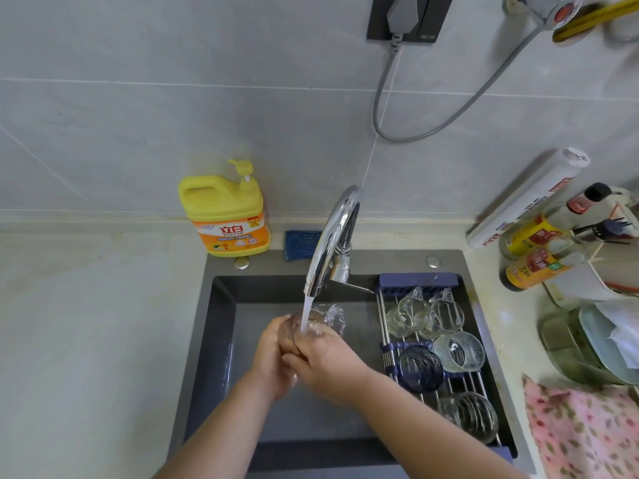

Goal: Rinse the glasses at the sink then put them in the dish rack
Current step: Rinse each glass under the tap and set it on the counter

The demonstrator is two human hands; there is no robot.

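Note:
Over the dark grey sink (pixel 221 305) both my hands hold one clear glass (pixel 328 319) under the water running from the chrome faucet (pixel 332 236). My left hand (pixel 273 357) wraps the glass from the left, and my right hand (pixel 325 357) grips it from the right and front. The stream falls into the glass's mouth. On the sink's right side lies the dish rack (pixel 385 326) of metal rods with blue ends. It holds several glasses: clear handled ones (pixel 425 312) at the back, a ribbed clear one (pixel 460 350), a dark blue one (pixel 420 369) and a clear one (pixel 473 416) at the front.
A yellow dish soap bottle (pixel 224 212) and a blue sponge (pixel 301 243) stand behind the sink. On the right counter are sauce bottles (pixel 539 250), a wrap roll (pixel 529 198), stacked dishes (pixel 594 347) and a pink cloth (pixel 581 430). Pale countertop (pixel 86 323) lies left.

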